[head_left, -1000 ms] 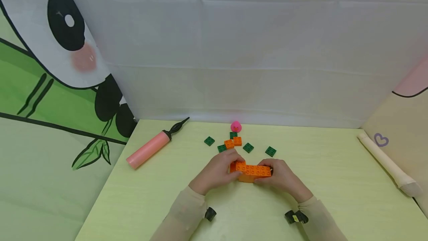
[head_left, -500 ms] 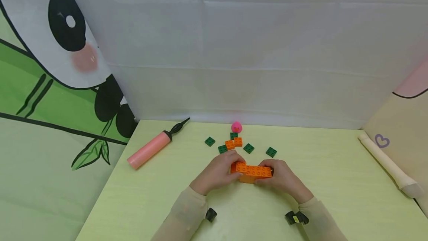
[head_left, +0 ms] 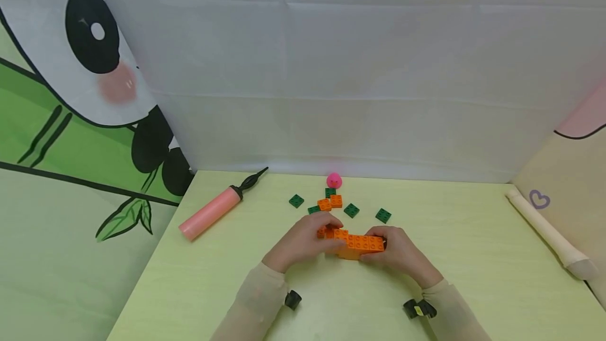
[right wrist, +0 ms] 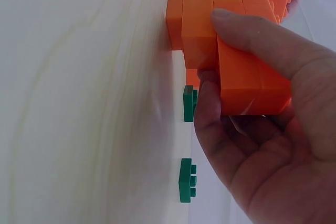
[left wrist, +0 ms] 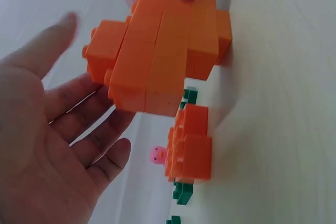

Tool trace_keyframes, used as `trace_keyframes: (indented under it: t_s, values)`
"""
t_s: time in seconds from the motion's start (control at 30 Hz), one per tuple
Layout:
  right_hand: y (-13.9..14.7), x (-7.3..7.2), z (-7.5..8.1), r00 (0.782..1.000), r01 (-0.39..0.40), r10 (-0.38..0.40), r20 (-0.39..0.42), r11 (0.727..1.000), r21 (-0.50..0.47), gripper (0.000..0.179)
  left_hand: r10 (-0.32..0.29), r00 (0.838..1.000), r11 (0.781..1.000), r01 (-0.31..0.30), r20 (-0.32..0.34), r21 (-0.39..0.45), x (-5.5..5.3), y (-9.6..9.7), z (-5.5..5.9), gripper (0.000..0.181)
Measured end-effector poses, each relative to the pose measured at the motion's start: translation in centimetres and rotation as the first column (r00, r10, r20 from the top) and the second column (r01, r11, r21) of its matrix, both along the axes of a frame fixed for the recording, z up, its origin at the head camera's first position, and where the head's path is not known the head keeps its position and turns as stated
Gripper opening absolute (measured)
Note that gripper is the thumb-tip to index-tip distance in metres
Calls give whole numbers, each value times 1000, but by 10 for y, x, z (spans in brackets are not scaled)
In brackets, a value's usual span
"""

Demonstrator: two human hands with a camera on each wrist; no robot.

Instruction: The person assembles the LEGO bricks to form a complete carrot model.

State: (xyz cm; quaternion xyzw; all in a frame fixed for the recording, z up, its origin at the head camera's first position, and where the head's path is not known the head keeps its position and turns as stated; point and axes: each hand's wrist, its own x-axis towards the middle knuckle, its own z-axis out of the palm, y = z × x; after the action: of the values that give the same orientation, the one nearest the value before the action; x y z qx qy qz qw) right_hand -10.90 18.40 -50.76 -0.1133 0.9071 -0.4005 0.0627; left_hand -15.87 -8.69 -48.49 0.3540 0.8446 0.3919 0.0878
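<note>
A stepped block of joined orange building bricks (head_left: pixel 362 243) is in front of the person, close over the table. My right hand (head_left: pixel 400 254) grips its right end, the thumb (right wrist: pixel 252 35) on the near face and the fingers curled behind. At the block's left end is my left hand (head_left: pixel 305 243). In the left wrist view its thumb (left wrist: pixel 47 45) stands apart from the bricks, and its fingers are spread loosely behind them. More orange bricks (left wrist: pixel 191 156) stand low at the table in that view.
Behind the hands lie several green bricks (head_left: pixel 351 210) and two small orange bricks (head_left: pixel 336 201). A pink duck-like toy (head_left: pixel 334 180) sits near the wall. A pink hand pump (head_left: pixel 210 213) lies left; a cream roll (head_left: pixel 544 230) lies along the right edge.
My left hand has loosened from the block's left end and shifted slightly left, its thumb lifted away. The right hand and the block have barely moved.
</note>
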Motion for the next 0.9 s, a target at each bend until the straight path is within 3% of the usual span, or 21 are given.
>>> trace_keyframes:
  t_s: [0.1,0.3,0.4,0.57,0.9]
  values:
    - [3,-6,1,1000,3,-3,23,1000,8,33,75,997,997,-75,0,20,-6,-2,1,27]
    - [10,-17,3,999,-11,10,47,1000,8,34,204,973,975,-211,-110,-66,-20,0,-6,20]
    - [13,-23,4,998,-19,18,53,1000,10,34,219,965,960,-239,-144,-144,-25,3,-12,26]
    - [18,-30,6,998,-28,28,52,1000,12,34,231,962,937,-260,-143,-232,-31,7,-23,34]
    - [28,-46,10,997,-63,63,46,998,6,33,256,955,917,-289,-149,-275,-40,17,-33,37]
